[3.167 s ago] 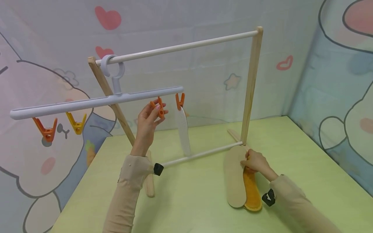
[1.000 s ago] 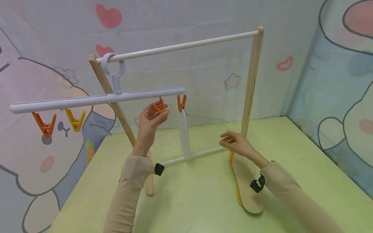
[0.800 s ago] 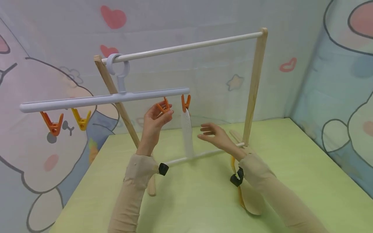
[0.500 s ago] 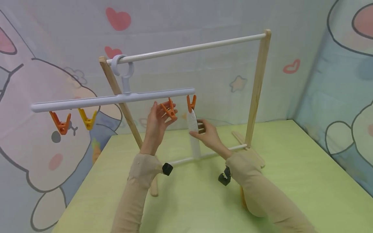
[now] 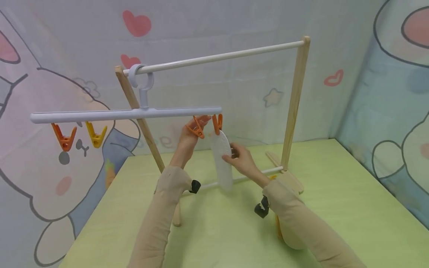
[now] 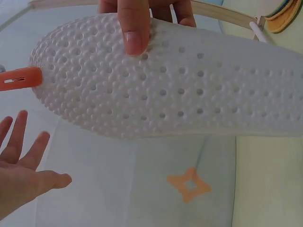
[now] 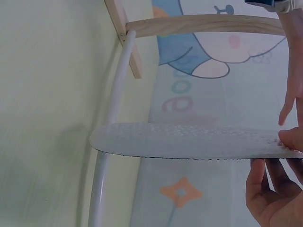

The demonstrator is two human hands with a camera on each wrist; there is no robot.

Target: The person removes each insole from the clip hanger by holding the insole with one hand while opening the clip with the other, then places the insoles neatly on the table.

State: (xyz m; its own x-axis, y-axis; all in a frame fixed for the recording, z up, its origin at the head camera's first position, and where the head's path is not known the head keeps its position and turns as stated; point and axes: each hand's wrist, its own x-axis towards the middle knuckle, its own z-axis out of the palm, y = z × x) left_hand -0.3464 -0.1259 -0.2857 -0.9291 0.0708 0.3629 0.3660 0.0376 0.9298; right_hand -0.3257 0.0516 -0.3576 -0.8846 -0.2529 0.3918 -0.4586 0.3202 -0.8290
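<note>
A white insole (image 5: 221,158) hangs from an orange clip (image 5: 218,124) at the right end of the white hanger (image 5: 100,116). My right hand (image 5: 244,160) pinches the insole's right edge, thumb on the bumpy face (image 6: 142,94) and fingers behind. In the right wrist view the insole (image 7: 180,142) appears nearly edge-on. My left hand (image 5: 191,136) is raised behind a second orange clip (image 5: 197,128), which hangs with nothing in it. The left wrist view shows my left hand (image 6: 21,165) with fingers spread, apart from the insole.
The hanger hooks on the top bar (image 5: 218,57) of a wooden-sided rack. Another orange clip (image 5: 64,137) and a yellow clip (image 5: 96,134) hang at left. A beige insole (image 5: 292,235) lies on the green table, partly under my right forearm, with a yellow one (image 5: 279,227) beside it.
My right hand let go of the beige and yellow insoles, moved left and took the white insole, which has turned more face-on. My left hand has left the second orange clip and straightened its fingers.
</note>
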